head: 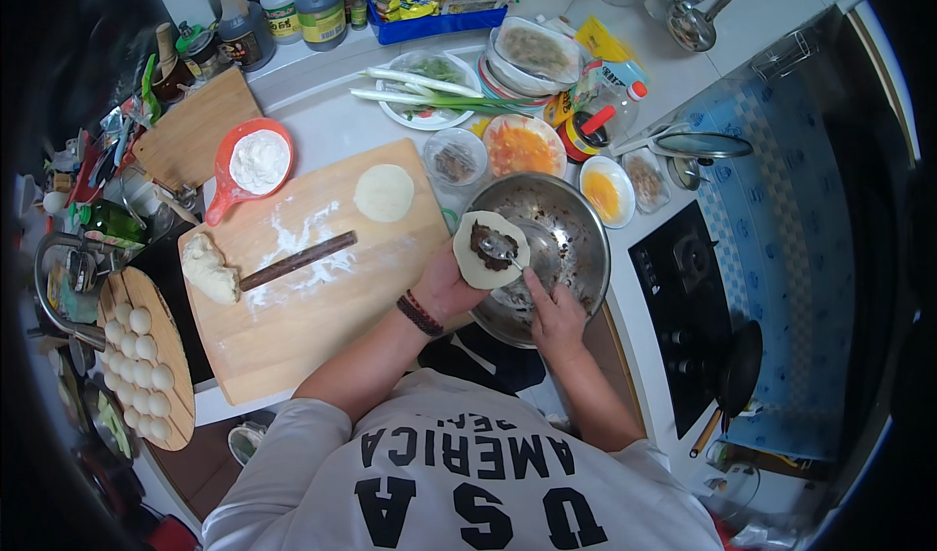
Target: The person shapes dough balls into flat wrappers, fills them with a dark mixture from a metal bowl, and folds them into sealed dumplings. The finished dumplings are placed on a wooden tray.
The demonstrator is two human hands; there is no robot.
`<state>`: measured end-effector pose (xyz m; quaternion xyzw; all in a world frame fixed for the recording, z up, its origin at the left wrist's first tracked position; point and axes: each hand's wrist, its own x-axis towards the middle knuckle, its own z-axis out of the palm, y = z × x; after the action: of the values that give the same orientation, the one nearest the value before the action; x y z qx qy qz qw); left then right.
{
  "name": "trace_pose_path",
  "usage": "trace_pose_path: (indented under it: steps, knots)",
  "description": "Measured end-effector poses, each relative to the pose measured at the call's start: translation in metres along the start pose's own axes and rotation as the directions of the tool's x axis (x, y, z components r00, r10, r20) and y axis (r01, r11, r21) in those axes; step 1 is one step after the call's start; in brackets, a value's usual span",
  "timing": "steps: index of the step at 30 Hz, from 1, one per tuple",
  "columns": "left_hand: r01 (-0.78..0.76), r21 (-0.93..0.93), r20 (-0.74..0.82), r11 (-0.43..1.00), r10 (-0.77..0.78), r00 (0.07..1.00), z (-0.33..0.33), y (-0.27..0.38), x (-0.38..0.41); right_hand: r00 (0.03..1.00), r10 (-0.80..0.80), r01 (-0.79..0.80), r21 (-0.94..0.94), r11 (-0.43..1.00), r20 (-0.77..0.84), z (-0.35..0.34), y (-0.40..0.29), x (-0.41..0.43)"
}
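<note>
On my left hand (448, 281) lies a round dough wrapper (490, 273) with dark brown filling (483, 247) at its middle. My right hand (556, 313) grips a metal spoon (514, 261), its bowl pressed on the filling. Both hands are over the near left part of a steel mixing bowl (602, 258), whose inside is smeared with dark bits. To the left, a wooden board (366, 324) bears another flat wrapper (384, 193), a dark rolling pin (299, 260), scattered flour and a lump of dough (208, 269).
An orange scoop of flour (260, 161) stands by the board's far edge. Round dough pieces (139, 321) cover a smaller wooden board at left. Behind the bowl are a plate with orange-red food (524, 147) and spring onions (432, 97). A black hob (681, 317) is at right.
</note>
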<state>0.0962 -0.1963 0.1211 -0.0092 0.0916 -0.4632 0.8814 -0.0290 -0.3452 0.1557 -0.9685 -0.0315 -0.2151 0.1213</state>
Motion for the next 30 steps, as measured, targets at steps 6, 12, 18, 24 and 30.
trace_pose_path:
  steps: [6,12,18,24,30]
  knots:
    - [0.046,-0.074,-0.015,0.996,-0.047,0.999,-0.016,0.001,0.001,0.992,-0.070,0.076,-0.052,0.996,0.104,-0.015,0.007,0.006]
    - [-0.014,-0.055,-0.106,0.998,0.008,0.994,-0.025,0.005,0.004,0.983,-0.104,0.107,-0.016,0.994,0.153,-0.023,0.010,0.011]
    - [-0.170,0.134,-0.076,0.976,0.181,0.981,-0.023,0.025,0.001,0.996,0.081,-0.071,0.210,0.975,-0.039,-0.027,0.012,-0.002]
    - [-0.227,0.082,-0.045,0.971,0.231,0.972,-0.006,0.045,-0.015,0.738,0.623,-0.660,0.475,0.582,0.262,0.041,0.043,-0.037]
    - [-0.287,0.147,-0.176,0.947,0.311,0.934,-0.017,0.057,-0.027,0.689,0.647,-0.715,0.457,0.530,0.327,0.073,0.031,-0.031]
